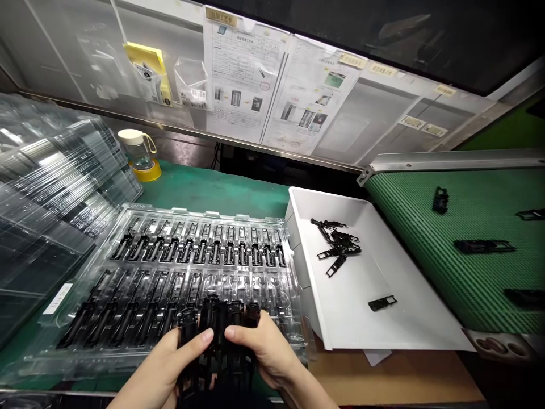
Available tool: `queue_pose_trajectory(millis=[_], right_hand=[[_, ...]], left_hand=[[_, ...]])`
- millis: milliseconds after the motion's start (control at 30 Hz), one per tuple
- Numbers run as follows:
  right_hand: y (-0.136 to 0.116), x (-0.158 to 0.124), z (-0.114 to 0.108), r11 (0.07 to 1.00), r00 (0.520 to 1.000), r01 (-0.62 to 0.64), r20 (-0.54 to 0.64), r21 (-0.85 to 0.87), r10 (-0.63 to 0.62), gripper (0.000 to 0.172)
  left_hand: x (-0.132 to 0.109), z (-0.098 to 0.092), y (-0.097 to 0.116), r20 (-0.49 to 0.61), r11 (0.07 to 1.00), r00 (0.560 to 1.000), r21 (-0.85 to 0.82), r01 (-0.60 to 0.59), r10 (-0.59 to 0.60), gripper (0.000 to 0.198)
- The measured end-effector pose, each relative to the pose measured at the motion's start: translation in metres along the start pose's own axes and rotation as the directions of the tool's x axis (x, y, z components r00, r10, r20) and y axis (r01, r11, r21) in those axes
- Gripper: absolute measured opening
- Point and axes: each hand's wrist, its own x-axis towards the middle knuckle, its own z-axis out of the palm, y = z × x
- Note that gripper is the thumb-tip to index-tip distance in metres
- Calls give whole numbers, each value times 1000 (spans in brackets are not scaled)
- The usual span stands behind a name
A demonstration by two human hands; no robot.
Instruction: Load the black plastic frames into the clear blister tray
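Note:
Both hands meet at the bottom centre over a bunch of black plastic parts (pixel 219 324). My left hand (pixel 164 369) grips the bunch from the left, thumb on top. From the right, my right hand (pixel 266 349) closes round the same bunch. Beneath them lies a clear blister tray (pixel 293 295) whose two rows of slots hold several black parts; the slots at the near right look vacant.
A white bin (pixel 383 335) to the right holds several loose black parts (pixel 336 247). A green conveyor belt (pixel 468 284) at the right carries more parts. Stacked clear trays (pixel 51 193) stand at the left. A bottle (pixel 138 153) sits on yellow tape behind.

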Motion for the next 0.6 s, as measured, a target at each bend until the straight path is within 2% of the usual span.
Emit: queue_pose_trajectory(millis=[167,267,333,400,533,600], right_hand=[[3,1,-4,1000,998,2,-62,24,0,32],[1,-3,-3,1000,993,28,-119,-10,-29,25],[0,-4,-2,999,989,26,-141,-36,-30,24],[0,-5,-1,998,990,5,-139,-56,-13,26],[-2,-5,1,998,995,-21,-94,-59,15,27],[-4,-7,5,998,996,-6,-85,-56,1,26]], left_hand=[[-3,-1,6,-11,999,999,-22,47,-47,30],[-2,-4,9,-29,990,995,-107,93,-96,27],[-3,-4,11,3,979,992,-160,122,-123,25],[-5,-3,12,9,977,991,-168,130,-130,19],[-11,3,14,-59,992,995,-100,80,-87,7],[-12,4,13,-24,996,997,-63,68,-69,8]])
